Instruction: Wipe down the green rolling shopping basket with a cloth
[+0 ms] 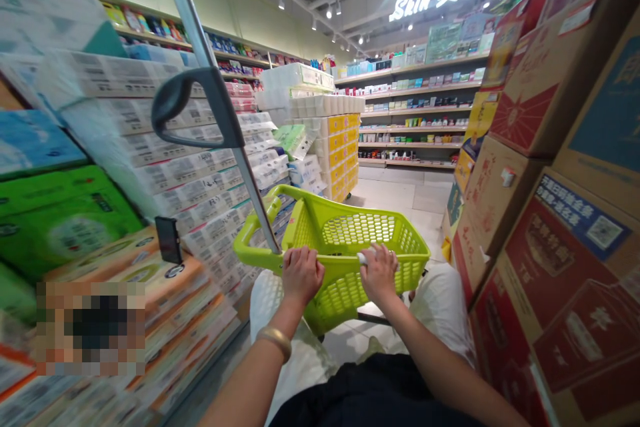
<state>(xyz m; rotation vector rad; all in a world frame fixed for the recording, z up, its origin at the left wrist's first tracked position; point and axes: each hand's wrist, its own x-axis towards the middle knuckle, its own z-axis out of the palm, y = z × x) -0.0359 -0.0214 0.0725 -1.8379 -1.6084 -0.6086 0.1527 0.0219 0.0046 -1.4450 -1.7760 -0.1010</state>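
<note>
A lime-green rolling shopping basket (345,283) with perforated sides stands between my knees. My left hand (303,273) curls over the near rim beside the base of the metal pull pole (257,203). Farther right along the same rim, my right hand (380,272) is closed over the edge, and a small white spot I cannot make out shows at its fingers. The pole leans up to the left and carries a dark grey loop grip (197,110), which neither hand touches. The part of the basket floor that shows is green. A gold bangle (274,341) circles my left wrist.
Stacked tissue packs (200,173) line the left side, with a dark upright device (169,240) on an orange pack. Printed cartons (520,193) rise close on the right. Ahead, a pale tiled floor (395,190) leads to stocked shelves (415,110). A pixelated patch covers the lower left.
</note>
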